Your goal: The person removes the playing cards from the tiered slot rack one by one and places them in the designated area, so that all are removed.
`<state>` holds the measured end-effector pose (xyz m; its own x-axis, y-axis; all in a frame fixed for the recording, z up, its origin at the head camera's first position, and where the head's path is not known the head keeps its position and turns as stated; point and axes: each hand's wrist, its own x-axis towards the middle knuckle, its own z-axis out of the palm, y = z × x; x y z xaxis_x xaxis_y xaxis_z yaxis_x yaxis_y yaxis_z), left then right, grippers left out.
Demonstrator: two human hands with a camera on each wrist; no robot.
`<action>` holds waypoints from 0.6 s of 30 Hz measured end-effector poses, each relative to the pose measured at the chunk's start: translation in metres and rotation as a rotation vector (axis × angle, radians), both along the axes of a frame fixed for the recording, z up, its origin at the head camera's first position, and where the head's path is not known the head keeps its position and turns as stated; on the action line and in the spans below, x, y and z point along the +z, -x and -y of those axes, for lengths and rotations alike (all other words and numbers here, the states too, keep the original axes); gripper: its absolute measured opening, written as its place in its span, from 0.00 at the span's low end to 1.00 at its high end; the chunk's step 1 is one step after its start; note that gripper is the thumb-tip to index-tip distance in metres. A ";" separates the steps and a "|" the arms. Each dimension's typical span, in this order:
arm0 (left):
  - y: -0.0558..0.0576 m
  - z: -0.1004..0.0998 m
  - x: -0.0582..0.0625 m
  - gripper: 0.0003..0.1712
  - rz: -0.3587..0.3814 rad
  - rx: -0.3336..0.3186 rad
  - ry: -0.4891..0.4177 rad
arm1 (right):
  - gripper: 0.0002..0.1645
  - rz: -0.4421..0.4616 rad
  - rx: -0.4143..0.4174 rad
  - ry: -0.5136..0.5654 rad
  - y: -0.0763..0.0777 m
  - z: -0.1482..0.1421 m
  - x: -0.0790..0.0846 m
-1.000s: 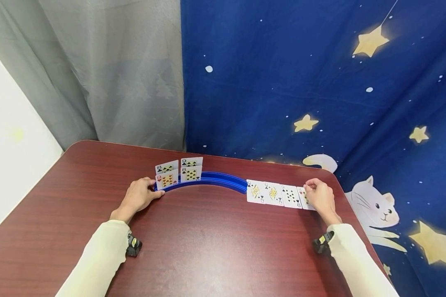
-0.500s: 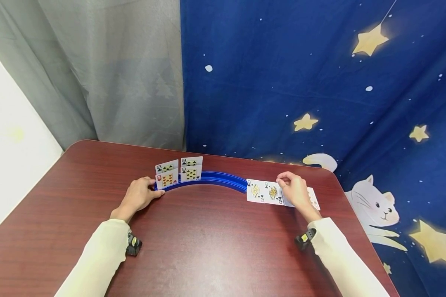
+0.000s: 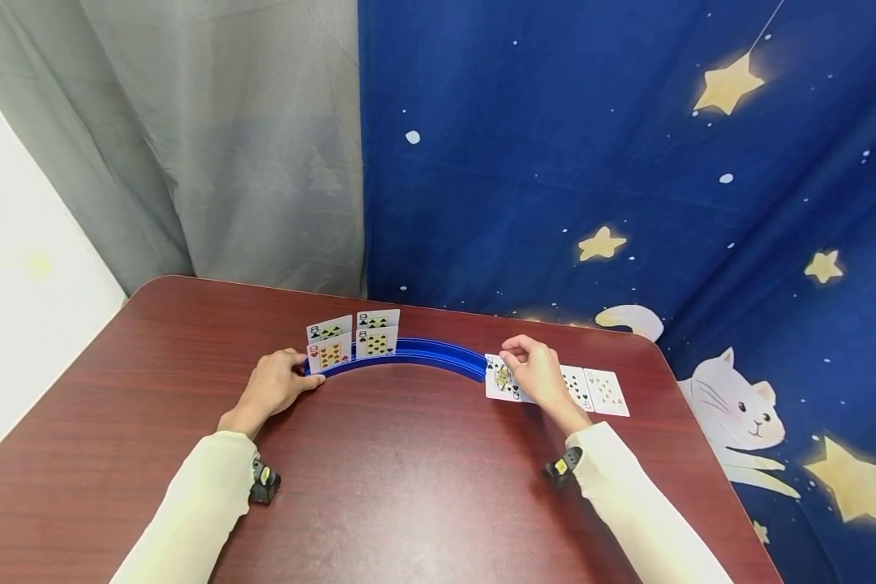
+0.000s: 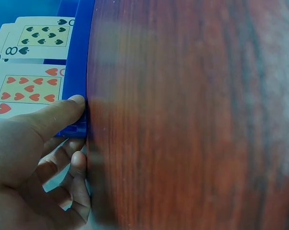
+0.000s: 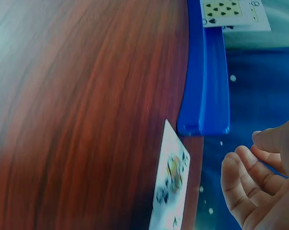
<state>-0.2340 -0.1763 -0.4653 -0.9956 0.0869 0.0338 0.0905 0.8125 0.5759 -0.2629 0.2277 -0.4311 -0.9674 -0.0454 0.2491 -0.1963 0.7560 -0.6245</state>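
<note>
My left hand point(image 3: 272, 385) grips the left end of a curved blue card holder point(image 3: 438, 350), thumb on its front edge in the left wrist view. Playing cards stand upright in the holder's left part, two in front and two behind. The front ones are a nine of hearts point(image 4: 29, 91) and an eight of spades point(image 4: 44, 38). Over the flat row of cards hovers my right hand point(image 3: 540, 377), fingers loosely bent and holding nothing. It partly covers a face card point(image 3: 498, 381) beside the holder's right end and hides most of the card after it.
Farther right in the row lie a black-pip card point(image 3: 575, 388) and a red-pip card point(image 3: 607, 392). The wooden table point(image 3: 423, 487) ends at a grey curtain point(image 3: 263, 162) and a blue star-patterned curtain point(image 3: 496, 162) behind.
My right hand has moved left along the flat cards, from the far-right red card to above the face cards. The left hand and holder have stayed in place.
</note>
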 end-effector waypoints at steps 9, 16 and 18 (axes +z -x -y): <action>0.000 -0.001 0.000 0.25 0.009 0.009 -0.006 | 0.08 0.004 0.040 0.090 0.000 0.035 -0.004; 0.000 -0.001 0.001 0.27 0.023 0.016 -0.016 | 0.06 0.038 0.105 0.195 0.003 0.062 -0.008; -0.001 0.000 0.001 0.27 0.024 0.018 -0.016 | 0.06 0.043 0.122 0.201 0.004 0.068 -0.010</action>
